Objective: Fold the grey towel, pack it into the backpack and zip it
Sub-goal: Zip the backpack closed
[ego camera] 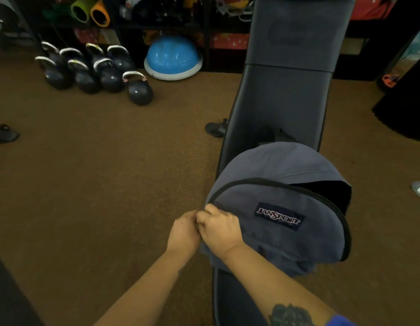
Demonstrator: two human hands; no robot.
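Observation:
A grey-blue backpack point(281, 208) with a dark logo patch lies on a dark padded bench point(281, 100). Its main zipper point(251, 181) runs in a black arc; the right part gapes open, showing a dark inside. No towel is visible. My left hand point(183, 234) and my right hand point(219, 229) meet at the backpack's left edge, at the low end of the zipper. Both have fingers pinched together on the fabric there. Whether either holds the zipper pull is hidden by the fingers.
Several black kettlebells point(96, 71) stand on the brown floor at the back left, beside a blue half-dome balance trainer point(172, 58). Dark shelving with gear runs along the back. A dark sandal point(4, 132) lies at the left. A small bench foot point(216, 128) sticks out.

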